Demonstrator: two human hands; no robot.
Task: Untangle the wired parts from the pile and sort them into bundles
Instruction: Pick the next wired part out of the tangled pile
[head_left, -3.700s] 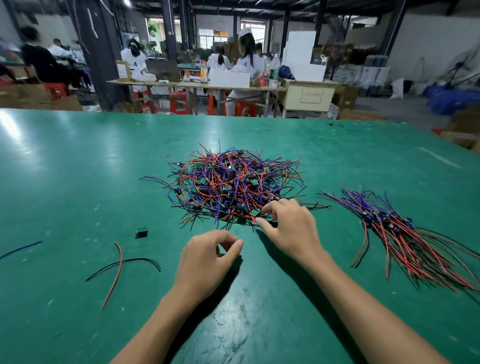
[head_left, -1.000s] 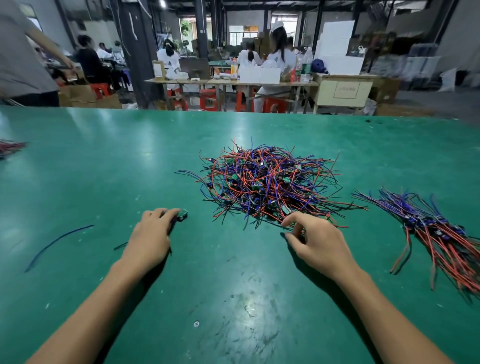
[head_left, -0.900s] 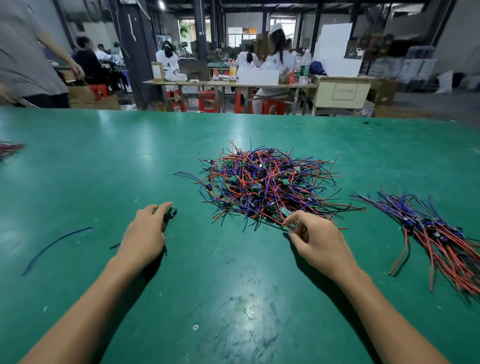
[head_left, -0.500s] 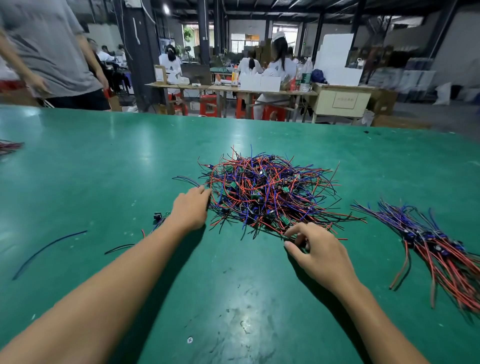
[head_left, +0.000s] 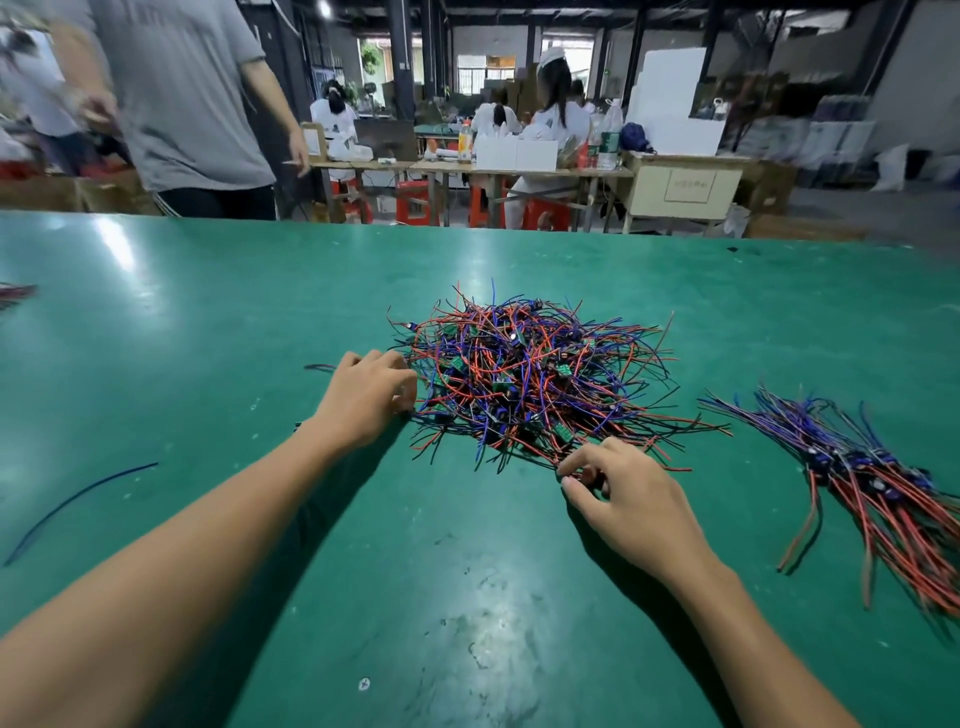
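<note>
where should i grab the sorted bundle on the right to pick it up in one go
Grip the sorted bundle at its dark waist, where the small parts cluster and wires lie tightest. Come from above, fingers across it: both ends fan out loose.

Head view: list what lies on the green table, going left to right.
Loose blue wire → left hand → tangled pile → right hand at the pile's near edge → sorted bundle.

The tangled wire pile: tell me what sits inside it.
Small green circuit boards show among the red, blue and black wires of the pile. Deeper layers are covered, so what lies at the bottom cannot be seen.
</note>
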